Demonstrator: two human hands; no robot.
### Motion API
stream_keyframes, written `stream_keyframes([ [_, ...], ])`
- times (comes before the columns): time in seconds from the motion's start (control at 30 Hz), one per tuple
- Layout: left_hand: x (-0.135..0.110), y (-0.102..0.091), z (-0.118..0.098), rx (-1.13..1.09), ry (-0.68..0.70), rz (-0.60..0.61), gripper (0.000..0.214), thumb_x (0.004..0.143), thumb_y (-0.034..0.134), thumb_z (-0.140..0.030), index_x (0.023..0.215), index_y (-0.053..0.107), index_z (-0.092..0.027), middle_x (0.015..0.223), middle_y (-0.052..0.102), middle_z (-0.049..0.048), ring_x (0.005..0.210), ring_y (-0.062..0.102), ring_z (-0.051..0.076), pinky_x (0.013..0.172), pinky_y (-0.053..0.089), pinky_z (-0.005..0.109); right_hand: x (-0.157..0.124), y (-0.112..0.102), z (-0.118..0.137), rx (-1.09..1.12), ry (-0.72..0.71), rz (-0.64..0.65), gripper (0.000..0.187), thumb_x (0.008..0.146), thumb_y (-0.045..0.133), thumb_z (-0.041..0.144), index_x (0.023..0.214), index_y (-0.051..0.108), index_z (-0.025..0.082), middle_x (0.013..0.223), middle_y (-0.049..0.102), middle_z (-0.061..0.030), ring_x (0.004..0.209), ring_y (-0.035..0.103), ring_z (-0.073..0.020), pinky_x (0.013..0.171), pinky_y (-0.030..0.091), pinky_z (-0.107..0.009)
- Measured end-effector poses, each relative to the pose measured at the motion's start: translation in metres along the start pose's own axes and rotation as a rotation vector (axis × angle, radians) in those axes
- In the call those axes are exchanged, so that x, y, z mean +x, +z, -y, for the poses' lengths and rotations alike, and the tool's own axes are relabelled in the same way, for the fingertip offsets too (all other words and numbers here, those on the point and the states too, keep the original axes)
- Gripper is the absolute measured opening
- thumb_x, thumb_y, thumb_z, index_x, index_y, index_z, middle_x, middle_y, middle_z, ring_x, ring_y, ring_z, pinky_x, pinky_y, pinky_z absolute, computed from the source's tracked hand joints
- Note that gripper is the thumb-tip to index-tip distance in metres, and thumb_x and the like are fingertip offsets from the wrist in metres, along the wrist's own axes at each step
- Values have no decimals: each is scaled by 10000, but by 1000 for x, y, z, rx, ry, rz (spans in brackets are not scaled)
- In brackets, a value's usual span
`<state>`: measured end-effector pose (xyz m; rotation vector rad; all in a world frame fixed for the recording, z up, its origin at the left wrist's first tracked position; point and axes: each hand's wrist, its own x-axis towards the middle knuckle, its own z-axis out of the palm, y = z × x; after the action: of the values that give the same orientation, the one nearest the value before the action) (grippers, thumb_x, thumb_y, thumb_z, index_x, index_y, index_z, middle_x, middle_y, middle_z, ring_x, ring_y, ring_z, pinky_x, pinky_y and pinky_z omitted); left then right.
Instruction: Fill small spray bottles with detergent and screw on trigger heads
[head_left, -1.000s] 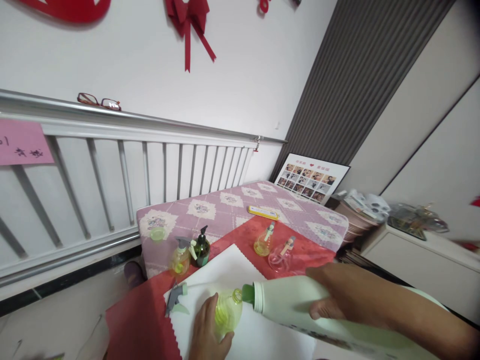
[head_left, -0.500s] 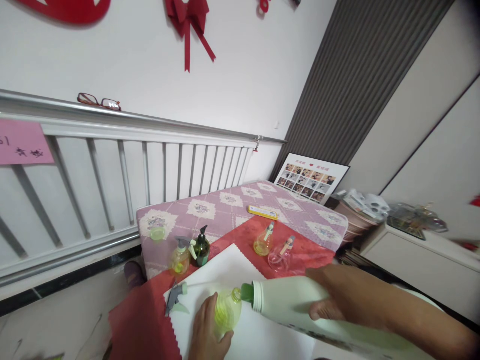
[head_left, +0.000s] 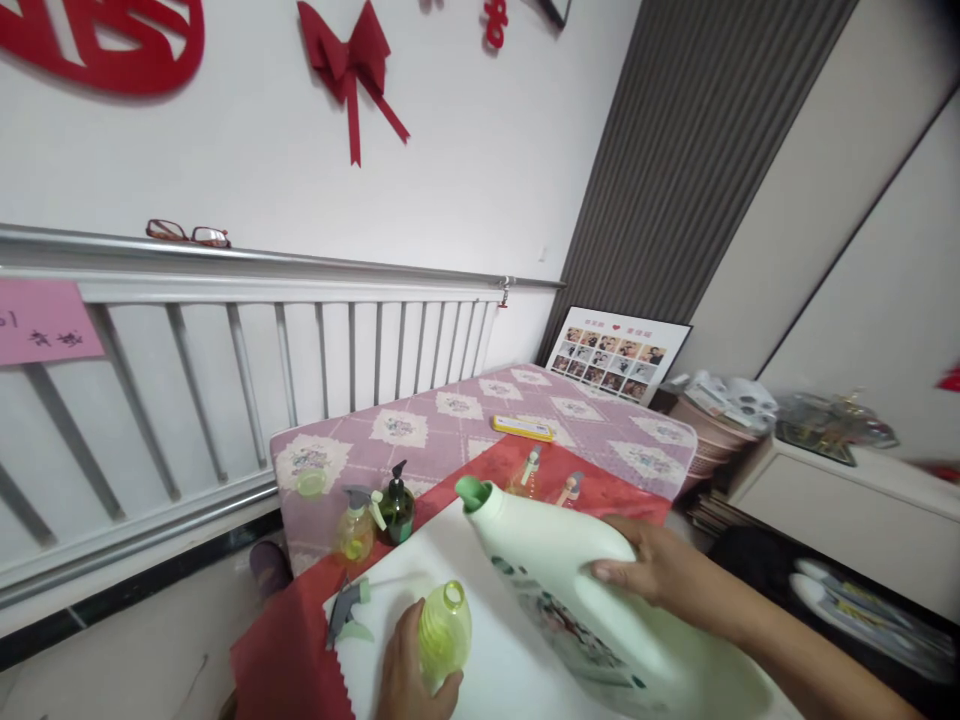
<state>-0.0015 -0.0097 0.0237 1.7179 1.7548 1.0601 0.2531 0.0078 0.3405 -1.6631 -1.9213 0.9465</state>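
While its forearm slants in from the lower right corner, the right hand (head_left: 649, 570) lies palm-down over the grip of a large pale-green jug (head_left: 592, 605), which leans with its green spout (head_left: 474, 494) above and to the left of those fingers. The left hand (head_left: 409, 670) points up from the bottom edge, thumb on the near side. Below and left of the right fingers, the jug's printed label (head_left: 566, 635) carries a picture, its wording too small to read; the handwriting on a pink note (head_left: 45, 320), well beyond and left of the left fingers, is cut off and unclear. The left fingers curl round a small yellow-green bottle (head_left: 445, 635), its open mouth just above them, apart from the spout. The right fingers are wrapped about the jug's grip, partly hidden. A grey-and-green spray trigger (head_left: 347, 612) lies left of the left fingers
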Motion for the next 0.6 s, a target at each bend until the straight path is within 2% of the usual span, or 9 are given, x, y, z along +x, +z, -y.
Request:
stream_keyframes([
  [0.03,0,0,0,2,-4,-6,795,624,552,-241,1353,360,8,1426,514,236,1348,476,301,1132,400,351,4,5,-7,60,6,1,287,730,670,458,930,719,258,892,796,-41,799,730,-293,652,558,-336],
  [0.1,0,1,2,11,-12,-7,801,626,554,-254,1349,347,22,1416,516,253,1339,486,307,1125,410,357,14,18,-21,111,11,-138,333,713,688,462,972,704,252,888,797,-42,778,729,-298,651,566,-359],
  [0.2,0,2,4,36,-20,8,799,630,566,-268,1354,355,-1,1418,519,234,1330,496,294,1128,402,335,32,45,-43,136,-17,-387,327,691,700,461,920,689,228,873,789,-55,814,724,-317,723,570,-397],
  [0.27,0,2,4,56,-34,16,804,627,574,-261,1366,362,-26,1422,523,207,1332,494,280,1132,395,317,44,66,-54,168,-23,-476,361,709,671,487,962,667,229,934,782,-63,879,718,-329,778,565,-419],
  [0.37,0,1,1,86,-46,24,813,608,586,-230,1371,377,-40,1413,536,199,1321,502,283,1132,401,334,58,101,-69,221,-12,-553,406,748,606,504,1050,615,233,1007,765,-76,948,706,-333,821,560,-436],
  [0.47,0,0,-2,86,-30,15,831,570,615,-225,1354,411,-41,1410,543,205,1308,512,304,1133,403,364,65,133,-85,269,8,-598,431,767,560,529,1054,576,208,993,754,-104,929,711,-322,818,566,-426],
  [0.6,0,0,-6,47,-21,-36,853,523,617,-182,1338,441,-1,1373,572,226,1284,535,329,1108,432,364,64,158,-103,287,39,-637,444,716,556,547,977,575,189,937,745,-130,935,695,-346,811,557,-446],
])
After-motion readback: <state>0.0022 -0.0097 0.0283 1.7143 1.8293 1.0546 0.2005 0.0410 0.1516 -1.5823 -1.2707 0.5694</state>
